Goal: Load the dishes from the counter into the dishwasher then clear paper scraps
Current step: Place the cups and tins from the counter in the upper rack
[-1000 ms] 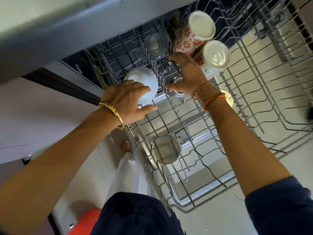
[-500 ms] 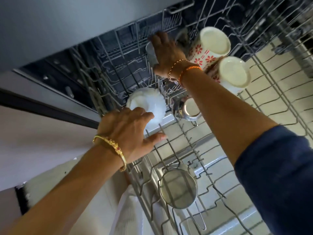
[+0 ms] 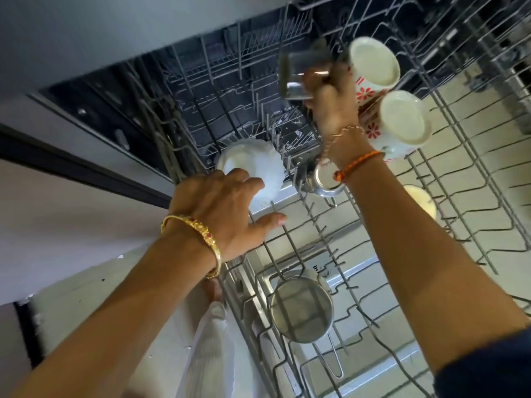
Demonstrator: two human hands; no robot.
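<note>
The pulled-out dishwasher rack (image 3: 448, 225) fills the view. My right hand (image 3: 333, 104) grips a clear glass (image 3: 301, 76) lifted above the rack's far end, beside two floral mugs (image 3: 373, 64) (image 3: 405, 122) that lie upside down. My left hand (image 3: 221, 208) rests with spread fingers on a white bowl (image 3: 255, 165) at the rack's left edge, thumb on the wire. A small steel cup (image 3: 327, 182) sits under my right wrist. A steel strainer (image 3: 301, 308) lies nearer me.
The counter edge (image 3: 115, 30) overhangs at the top left above the dark dishwasher interior (image 3: 230, 90). A pale round dish (image 3: 422, 202) shows through the wires at right. My white trouser leg (image 3: 212, 349) stands left of the rack.
My right hand went from the steel cup to the rack's far end and now lifts a clear glass. My left hand stays on the white bowl.
</note>
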